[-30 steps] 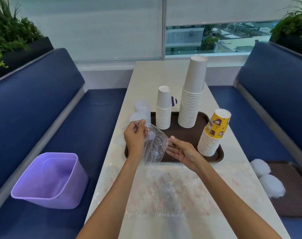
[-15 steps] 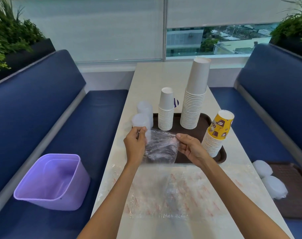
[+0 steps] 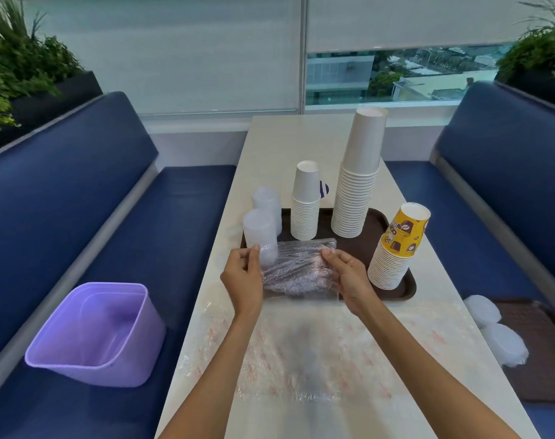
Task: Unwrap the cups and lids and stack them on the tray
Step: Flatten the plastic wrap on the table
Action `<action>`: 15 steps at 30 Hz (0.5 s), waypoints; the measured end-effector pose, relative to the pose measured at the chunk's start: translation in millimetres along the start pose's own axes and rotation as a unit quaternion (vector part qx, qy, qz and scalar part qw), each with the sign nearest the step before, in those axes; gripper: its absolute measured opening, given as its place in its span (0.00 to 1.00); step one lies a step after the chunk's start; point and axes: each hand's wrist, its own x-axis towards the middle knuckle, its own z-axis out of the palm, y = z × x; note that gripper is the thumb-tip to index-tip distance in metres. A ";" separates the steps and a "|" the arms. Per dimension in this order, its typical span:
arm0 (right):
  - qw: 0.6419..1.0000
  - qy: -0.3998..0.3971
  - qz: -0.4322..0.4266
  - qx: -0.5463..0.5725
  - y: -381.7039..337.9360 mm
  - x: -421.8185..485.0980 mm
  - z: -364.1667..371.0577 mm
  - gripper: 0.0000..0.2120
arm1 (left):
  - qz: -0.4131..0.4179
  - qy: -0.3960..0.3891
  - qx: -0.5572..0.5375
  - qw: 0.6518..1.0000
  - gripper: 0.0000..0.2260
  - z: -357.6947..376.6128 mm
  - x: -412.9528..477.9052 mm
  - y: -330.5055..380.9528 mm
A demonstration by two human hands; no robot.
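Handling: clear plastic wrapper [image 3: 298,271] is probably feather-light, limp and slippery; take it by its ends.
Hands: left hand [image 3: 243,278] and right hand [image 3: 349,277] each pinch 1 end.

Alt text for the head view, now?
Left hand and right hand pinch a clear plastic wrapper over a brown tray bearing white paper cup stacks and a yellow paper cup stack. A lilac plastic bin sits on the blue bench.

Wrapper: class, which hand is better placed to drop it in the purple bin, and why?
Left, probably. The left hand and right hand both pinch the wrapper, but the bin sits on the left bench, so the right would need to reach across.
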 end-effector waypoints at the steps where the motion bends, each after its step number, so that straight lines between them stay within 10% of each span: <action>1: 1.000 0.002 -0.012 -0.011 -1.1 0.1 -0.1 0.05 | -0.007 0.007 0.006 1.000 0.09 -3.0 0.3 -1.9; 10: 0.998 -0.005 -0.019 -0.052 -0.1 4.3 1.2 0.04 | -0.110 -0.118 -0.004 0.987 0.10 -4.9 -2.0 -7.8; 15: 0.995 -0.017 -0.043 -0.084 -0.7 6.7 -4.0 0.05 | -0.087 -0.010 0.069 0.994 0.06 -8.8 -6.9 1.2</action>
